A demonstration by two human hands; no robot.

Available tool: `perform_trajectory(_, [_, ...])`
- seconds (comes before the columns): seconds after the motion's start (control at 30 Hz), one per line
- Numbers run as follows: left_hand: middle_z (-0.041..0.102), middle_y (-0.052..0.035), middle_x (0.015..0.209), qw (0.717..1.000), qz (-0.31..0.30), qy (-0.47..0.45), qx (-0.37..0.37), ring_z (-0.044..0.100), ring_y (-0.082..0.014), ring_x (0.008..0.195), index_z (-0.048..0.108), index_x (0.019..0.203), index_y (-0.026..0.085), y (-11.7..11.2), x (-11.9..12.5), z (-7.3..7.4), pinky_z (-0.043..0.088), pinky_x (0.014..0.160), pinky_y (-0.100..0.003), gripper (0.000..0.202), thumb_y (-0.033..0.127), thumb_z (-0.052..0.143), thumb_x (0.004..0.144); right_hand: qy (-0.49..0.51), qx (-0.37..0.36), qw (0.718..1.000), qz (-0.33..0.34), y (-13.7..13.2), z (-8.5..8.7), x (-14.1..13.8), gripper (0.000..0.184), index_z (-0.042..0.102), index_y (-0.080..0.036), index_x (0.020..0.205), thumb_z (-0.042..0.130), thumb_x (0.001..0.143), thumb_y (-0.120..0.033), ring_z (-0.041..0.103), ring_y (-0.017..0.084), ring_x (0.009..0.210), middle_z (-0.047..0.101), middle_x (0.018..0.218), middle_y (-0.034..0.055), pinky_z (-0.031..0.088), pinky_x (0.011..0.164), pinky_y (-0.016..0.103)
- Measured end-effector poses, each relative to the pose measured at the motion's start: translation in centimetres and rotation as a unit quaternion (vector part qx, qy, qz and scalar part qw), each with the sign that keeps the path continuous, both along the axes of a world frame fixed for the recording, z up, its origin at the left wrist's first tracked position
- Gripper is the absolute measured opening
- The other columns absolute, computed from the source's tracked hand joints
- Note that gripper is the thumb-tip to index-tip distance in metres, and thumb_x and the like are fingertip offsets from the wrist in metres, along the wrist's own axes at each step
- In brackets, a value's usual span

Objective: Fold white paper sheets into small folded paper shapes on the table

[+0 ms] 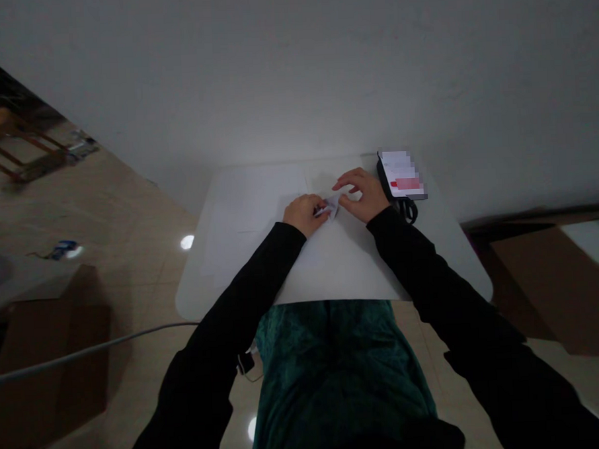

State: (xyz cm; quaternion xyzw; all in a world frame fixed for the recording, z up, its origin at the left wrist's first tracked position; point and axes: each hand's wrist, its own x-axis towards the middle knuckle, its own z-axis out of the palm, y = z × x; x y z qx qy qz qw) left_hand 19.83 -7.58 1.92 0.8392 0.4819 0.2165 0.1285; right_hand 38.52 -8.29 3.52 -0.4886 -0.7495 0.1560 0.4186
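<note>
White folded paper [330,206] lies between the hands, a small pointed piece whose long axis runs across them, tilted up toward the right. It sits nearer the left hand [304,214], whose fingertips [321,207] appear to pinch its left end. The right hand [362,195] is curved and half open, with its fingers [345,200] at the paper's right end; whether they touch it or stop just beside it cannot be told. Both hands work above a white rounded table [198,292]. Beyond the right hand lies a dark-edged pouch [381,179] bearing a white label [401,170] with a red stripe, but the label is pixelated and no writing can be read. A black cord loop [407,211] sits just below the pouch. Black sleeves [431,285] run back from the wrists past a green patterned shirt [336,382]. Well to the left of the hands, a grey cable [86,349] crosses in front of a cardboard box [52,361] on the tiled floor [132,258].
</note>
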Motion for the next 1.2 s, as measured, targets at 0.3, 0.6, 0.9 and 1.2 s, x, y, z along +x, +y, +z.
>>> perform_trajectory(0.3, [0.062,-0.0008,0.073,0.999,0.007,-0.028,-0.018,0.053,-0.0154,0.066,0.059,0.074,0.019,0.0,0.3,0.1,0.038,0.063,-0.029,0.009,0.027,0.062,0.078,-0.004,-0.087,0.996,0.014,-0.2,-0.5,-0.7,0.038,0.065,-0.018,0.098,0.062,0.061,-0.011,0.062,0.019,0.079,0.064,0.102,0.0083,0.055,0.063,0.033])
perform_trajectory(0.6, [0.065,-0.0006,0.072,0.998,0.004,-0.057,-0.007,0.054,-0.0143,0.063,0.058,0.072,0.019,0.2,0.2,-0.3,0.041,0.063,-0.028,0.01,0.026,0.064,0.077,-0.018,-0.078,0.996,-0.028,-0.2,-1.2,-1.7,0.035,0.066,-0.017,0.096,0.057,0.063,-0.008,0.061,0.017,0.068,0.07,0.092,0.0063,0.052,0.067,0.032])
perform_trajectory(0.9, [0.059,0.0017,0.064,0.998,-0.005,-0.066,-0.008,0.053,-0.0132,0.06,0.059,0.071,0.019,0.5,-0.1,-0.4,0.04,0.061,-0.028,0.014,0.03,0.065,0.078,0.019,-0.079,0.995,-0.053,-0.3,-1.2,-1.7,0.02,0.066,-0.018,0.09,0.061,0.071,-0.015,0.059,0.014,0.059,0.07,0.08,0.0035,0.049,0.063,0.03])
perform_trajectory(1.2, [0.059,0.0008,0.066,0.998,-0.029,-0.057,0.001,0.052,-0.0135,0.061,0.066,0.076,0.019,0.8,-0.6,-0.5,0.042,0.064,-0.028,0.013,0.032,0.067,0.079,0.002,-0.102,0.993,-0.067,-0.1,-1.0,-1.7,0.016,0.068,-0.015,0.08,0.057,0.069,-0.012,0.058,0.016,0.062,0.066,0.07,0.0036,0.047,0.066,0.031])
